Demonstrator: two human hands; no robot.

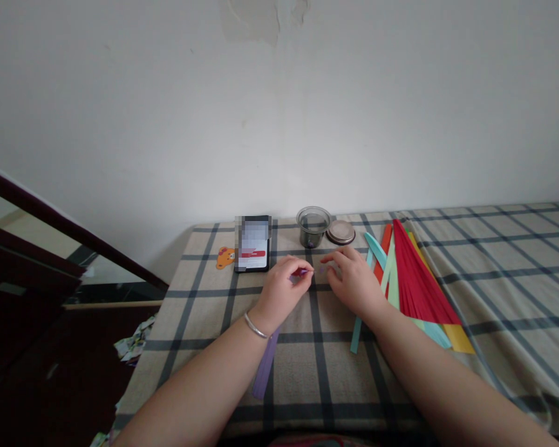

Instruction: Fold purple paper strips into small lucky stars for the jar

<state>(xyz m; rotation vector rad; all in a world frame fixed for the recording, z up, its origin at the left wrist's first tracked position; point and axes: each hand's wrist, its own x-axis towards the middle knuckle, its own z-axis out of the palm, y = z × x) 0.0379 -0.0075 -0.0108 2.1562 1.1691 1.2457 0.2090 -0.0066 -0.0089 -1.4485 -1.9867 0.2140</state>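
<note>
My left hand [286, 282], with a silver bangle at the wrist, pinches a small purple piece of paper [302, 272] between thumb and forefinger. How that piece is folded is too small to tell. Just to the right, my right hand [351, 276] has its thumb and fingers apart, with a faint purple speck near the fingertips. Purple paper strips [264, 369] lie on the cloth, partly hidden under my left wrist. Beyond the right hand is a fan of red paper strips [419, 282], with orange strips [382, 264], green, turquoise and yellow ones around it.
A checked cloth [205, 323] covers the table. At the back stand a clear cup [313, 230] and a round lid [341, 231]. A phone [254, 245] lies left of them, beside an orange bear-shaped piece [224, 258]. A white wall rises behind; the table's left edge drops to a dark floor.
</note>
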